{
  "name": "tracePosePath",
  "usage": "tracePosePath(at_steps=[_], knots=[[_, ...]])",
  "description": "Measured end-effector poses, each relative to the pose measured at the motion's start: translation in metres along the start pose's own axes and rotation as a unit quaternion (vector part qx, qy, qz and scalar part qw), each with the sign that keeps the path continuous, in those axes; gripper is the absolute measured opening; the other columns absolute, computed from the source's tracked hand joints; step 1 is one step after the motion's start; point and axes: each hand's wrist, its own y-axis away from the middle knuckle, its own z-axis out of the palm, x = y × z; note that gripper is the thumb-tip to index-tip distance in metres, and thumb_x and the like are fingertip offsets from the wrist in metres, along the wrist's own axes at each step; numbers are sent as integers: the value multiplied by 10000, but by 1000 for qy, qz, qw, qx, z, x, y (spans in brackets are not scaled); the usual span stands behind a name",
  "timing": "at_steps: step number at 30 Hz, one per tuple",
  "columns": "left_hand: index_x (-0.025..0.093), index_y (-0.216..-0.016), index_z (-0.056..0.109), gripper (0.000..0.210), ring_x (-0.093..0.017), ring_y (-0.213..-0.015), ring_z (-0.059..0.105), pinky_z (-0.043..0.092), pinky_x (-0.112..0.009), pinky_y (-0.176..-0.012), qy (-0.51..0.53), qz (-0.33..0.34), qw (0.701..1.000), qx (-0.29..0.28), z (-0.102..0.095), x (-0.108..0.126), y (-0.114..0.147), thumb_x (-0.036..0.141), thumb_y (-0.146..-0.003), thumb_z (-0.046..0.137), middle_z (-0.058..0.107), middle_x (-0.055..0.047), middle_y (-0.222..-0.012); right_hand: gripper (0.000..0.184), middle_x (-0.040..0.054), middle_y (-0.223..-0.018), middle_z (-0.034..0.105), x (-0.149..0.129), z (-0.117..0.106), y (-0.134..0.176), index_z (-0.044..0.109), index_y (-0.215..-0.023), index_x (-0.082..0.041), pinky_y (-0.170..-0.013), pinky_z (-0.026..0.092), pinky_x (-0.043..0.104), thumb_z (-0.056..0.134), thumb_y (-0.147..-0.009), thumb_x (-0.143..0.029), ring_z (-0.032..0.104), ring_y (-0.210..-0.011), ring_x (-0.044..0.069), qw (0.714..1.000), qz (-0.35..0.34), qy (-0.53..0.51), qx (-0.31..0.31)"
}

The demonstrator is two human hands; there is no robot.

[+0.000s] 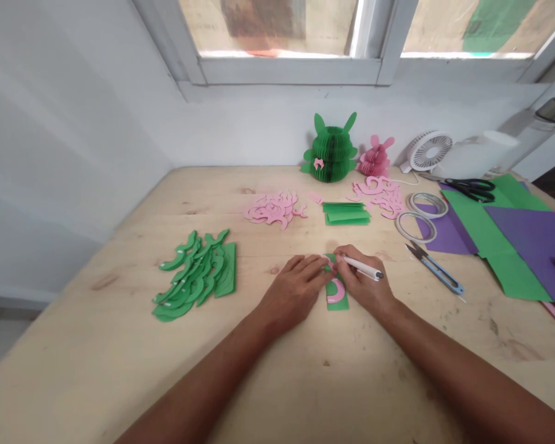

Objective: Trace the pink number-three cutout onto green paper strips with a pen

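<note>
My right hand (pixel 366 282) grips a white pen (pixel 363 267), its tip end down at a green paper strip (pixel 337 304). A curved pink paper cutout (pixel 337 291) lies on this strip, its upper part partly covered by my fingers. Flat across the strip's left side rests my left hand (pixel 298 287), fingers stretched out and pressing on the paper. To the left is a heap of curved green paper cutouts (pixel 189 280), against a stack of green rectangles (pixel 226 271). Beyond my hands lie folded green strips (pixel 346 213) and a pile of pink cutouts (pixel 275 208).
Thread snips (pixel 437 268), two tape rolls (pixel 416 227), black scissors (pixel 472 188) and green and purple paper sheets (pixel 536 246) occupy the right side. Along the back wall stand a green honeycomb paper figure (pixel 333 154), a pink one (pixel 375 159) and a small white fan (pixel 429 151).
</note>
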Motion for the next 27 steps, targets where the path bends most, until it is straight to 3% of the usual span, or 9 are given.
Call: tracePosePath(at_steps=[10,18,27], knots=[[181,-1127,613,338,-219,-1193,534,415,-421,-1011,-8,-2,1000,-3,1,-1,0,82,-893,390,608,-98,-1243,154,12,-680,681,1,1,1,620,-880,-218,-572,446,224,483,-878,-288,622,-586,143,1000,3,-5,7],[176,-1118,621,316,-231,-1195,534,419,-434,-1001,0,-6,1000,-10,0,1,1,99,-919,388,609,-105,-1244,171,11,-663,628,11,3,-8,614,-837,-187,-561,462,247,503,-857,-315,584,-604,151,981,56,-179,41],[175,-1126,618,315,-230,-1202,529,416,-439,-1010,4,-8,1000,-18,0,0,1,102,-920,391,600,-113,-1257,70,-29,-595,546,10,2,-9,571,-795,-192,-497,405,232,543,-790,-256,517,-527,124,980,79,-180,22]])
